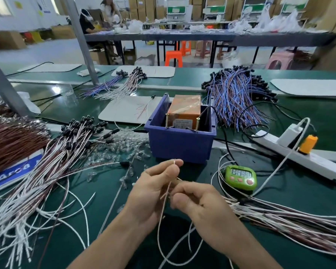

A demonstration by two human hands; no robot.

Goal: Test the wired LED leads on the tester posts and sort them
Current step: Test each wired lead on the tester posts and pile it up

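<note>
Green surface (291, 199) is crowded: one wire pile (56, 152) at left, another (279, 216) at lower right, likely sorted stock. My only open room is the strip before the blue bin (180, 146) at centre. Just below it, my left hand (153, 191) pinches one end of the lead (166, 195) upright. My right hand (202, 202) pinches its other strand, I judge to spread them for the brass posts (166, 120).

Two posts (166, 121), one bin (180, 146), one timer (241, 176), one power strip (318, 162).
</note>
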